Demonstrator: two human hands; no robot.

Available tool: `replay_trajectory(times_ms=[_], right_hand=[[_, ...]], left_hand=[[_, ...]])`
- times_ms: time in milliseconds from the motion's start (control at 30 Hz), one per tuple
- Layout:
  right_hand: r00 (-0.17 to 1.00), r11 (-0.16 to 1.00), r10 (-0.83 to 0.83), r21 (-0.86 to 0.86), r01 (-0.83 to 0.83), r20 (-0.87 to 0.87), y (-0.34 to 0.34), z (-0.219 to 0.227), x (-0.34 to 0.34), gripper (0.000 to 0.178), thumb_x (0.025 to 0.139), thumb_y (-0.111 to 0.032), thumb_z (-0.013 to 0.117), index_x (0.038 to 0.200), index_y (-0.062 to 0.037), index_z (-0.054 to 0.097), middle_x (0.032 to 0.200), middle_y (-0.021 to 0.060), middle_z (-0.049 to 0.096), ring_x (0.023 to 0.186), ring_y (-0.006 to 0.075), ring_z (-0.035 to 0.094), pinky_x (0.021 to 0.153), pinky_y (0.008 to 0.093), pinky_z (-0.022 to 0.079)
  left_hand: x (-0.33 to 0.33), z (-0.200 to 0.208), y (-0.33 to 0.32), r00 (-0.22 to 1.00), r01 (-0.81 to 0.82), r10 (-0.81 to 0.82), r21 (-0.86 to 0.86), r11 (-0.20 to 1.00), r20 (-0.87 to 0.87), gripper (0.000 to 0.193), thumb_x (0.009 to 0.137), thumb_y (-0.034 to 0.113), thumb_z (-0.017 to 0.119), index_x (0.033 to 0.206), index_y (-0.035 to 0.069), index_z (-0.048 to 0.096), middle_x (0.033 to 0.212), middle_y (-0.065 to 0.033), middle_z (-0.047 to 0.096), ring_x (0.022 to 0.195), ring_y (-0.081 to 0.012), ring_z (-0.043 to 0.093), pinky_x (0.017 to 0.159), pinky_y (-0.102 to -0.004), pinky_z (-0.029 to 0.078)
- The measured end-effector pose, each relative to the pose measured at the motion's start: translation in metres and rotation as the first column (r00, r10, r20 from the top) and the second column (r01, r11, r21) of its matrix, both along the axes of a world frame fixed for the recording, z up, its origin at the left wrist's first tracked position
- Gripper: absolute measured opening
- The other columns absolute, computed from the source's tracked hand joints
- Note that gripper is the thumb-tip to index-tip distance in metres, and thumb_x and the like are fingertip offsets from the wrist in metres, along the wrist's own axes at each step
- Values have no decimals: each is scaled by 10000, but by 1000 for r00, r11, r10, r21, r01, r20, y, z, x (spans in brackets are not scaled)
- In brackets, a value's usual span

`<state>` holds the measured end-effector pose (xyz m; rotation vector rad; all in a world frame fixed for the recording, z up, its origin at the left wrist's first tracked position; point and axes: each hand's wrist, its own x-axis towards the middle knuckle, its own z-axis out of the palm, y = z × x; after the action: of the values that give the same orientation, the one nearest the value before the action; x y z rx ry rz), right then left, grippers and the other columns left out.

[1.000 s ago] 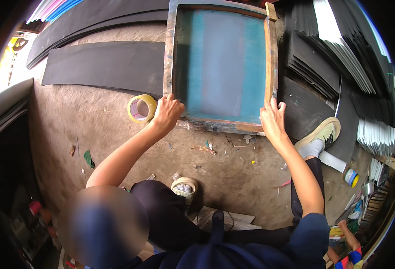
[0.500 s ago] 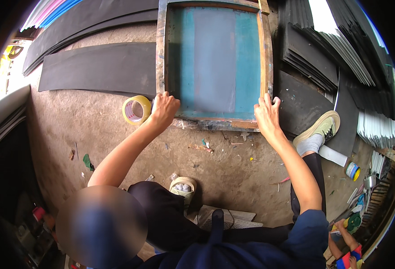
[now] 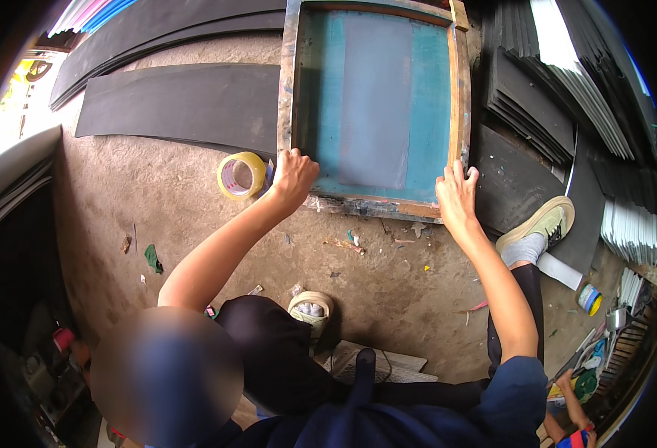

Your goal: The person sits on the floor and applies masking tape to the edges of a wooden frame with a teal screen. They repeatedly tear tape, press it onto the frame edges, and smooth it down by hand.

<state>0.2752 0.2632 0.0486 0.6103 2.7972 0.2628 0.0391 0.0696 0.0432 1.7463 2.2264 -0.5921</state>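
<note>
A wooden frame point(image 3: 459, 97) sits ahead of the worker, over a bare floor point(image 3: 388, 276), the left hand point(image 3: 295, 175) and right hand point(image 3: 457, 196) gripping its near corners. (From where I stand, I cannot tell whether it rests flat or slightly raised.) An uneven pull could skew it, and a sideways swing could knock the tape roll point(image 3: 228, 177) beside the left wrist. The frame's shallow walls enclose teal mesh point(image 3: 429, 104) with a grey band point(image 3: 377, 97); the contents of a blue-and-yellow tub point(image 3: 590, 299) at right stay hidden.
</note>
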Motion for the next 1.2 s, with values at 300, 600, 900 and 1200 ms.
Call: replay_trajectory(times_ms=[300,600,900,1200], right_hand=[[1000,1000,0,-13,1,22,0,4,-1,149,666,-96,669,807,-51,687,921,80,578,1046,212,445,916,485,303],[998,1000,-10,1,10,58,-1,2,-2,173,662,-98,681,828,-50,686,923,78,578,1061,214,438,923,486,296],[982,998,31,51,-41,186,0,1,-9,201,701,-103,666,897,-61,684,941,59,583,1081,198,425,931,470,304],[1000,998,3,58,-4,20,5,-4,-6,225,692,-75,654,908,-70,591,875,41,550,997,185,463,850,410,362]], left_hand=[[2,3,4,1000,-11,11,-25,1000,-3,61,691,68,660,736,110,663,741,-52,641,868,-198,592,713,-327,446],[9,-1,10,996,-51,45,-73,996,-76,90,686,76,666,754,133,671,764,-33,649,866,-193,593,704,-319,426],[15,-10,12,978,11,-43,-156,988,-205,73,662,127,680,729,157,679,729,-15,644,830,-191,581,671,-309,388],[14,-19,9,961,15,-34,-71,997,-274,176,686,159,671,835,100,597,703,-24,639,813,-189,584,652,-305,413]])
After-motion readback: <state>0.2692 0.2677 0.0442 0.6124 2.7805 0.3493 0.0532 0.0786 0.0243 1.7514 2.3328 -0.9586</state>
